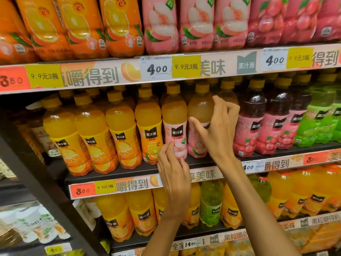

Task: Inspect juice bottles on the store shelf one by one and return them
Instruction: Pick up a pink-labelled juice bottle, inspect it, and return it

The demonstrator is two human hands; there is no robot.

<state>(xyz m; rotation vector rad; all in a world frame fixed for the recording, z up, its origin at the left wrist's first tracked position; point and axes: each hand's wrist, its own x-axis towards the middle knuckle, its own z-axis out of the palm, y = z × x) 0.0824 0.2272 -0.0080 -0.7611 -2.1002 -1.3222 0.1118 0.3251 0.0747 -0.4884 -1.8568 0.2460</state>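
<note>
Two peach juice bottles with pink labels and yellow caps stand side by side on the middle shelf (129,170). My left hand (173,174) reaches up from below, and its fingertips and thumb pinch the base of the left peach bottle (174,115). My right hand (219,130) wraps the waist of the right peach bottle (200,108), with the thumb across the label and the fingers curled at its right side. Both bottles are upright in their row.
Orange juice bottles (121,126) fill the shelf to the left, with dark red (252,115) and green bottles (321,117) to the right. Price strips (158,69) run along the shelf edges. More bottles crowd the shelves above and below. A dark shelf frame (36,174) slants at the left.
</note>
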